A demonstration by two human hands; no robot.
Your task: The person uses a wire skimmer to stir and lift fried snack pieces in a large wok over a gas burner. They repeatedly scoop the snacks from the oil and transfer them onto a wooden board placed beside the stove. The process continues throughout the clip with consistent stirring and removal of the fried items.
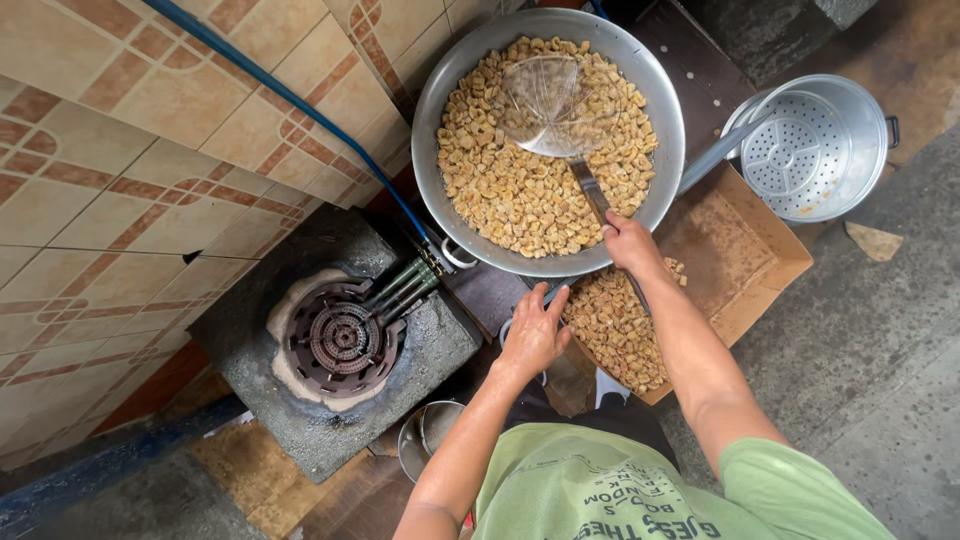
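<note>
A big round metal wok (440, 95) holds several pale fried snack pieces (520, 190). My right hand (630, 243) grips the handle of a wire-mesh skimmer (545, 105), whose round net rests on the pieces near the wok's far side. My left hand (533, 335) is open, fingers spread, just below the wok's near rim and beside a cardboard tray (745, 250) with more fried pieces (615, 325) heaped at its near end.
A gas burner ring (340, 340) sits in a grey concrete block (440, 345) on the left, fed by a blue hose (300, 105) along a tiled wall. A perforated metal steamer pot (815, 150) stands at right. A small metal pot (425, 440) lies near my body.
</note>
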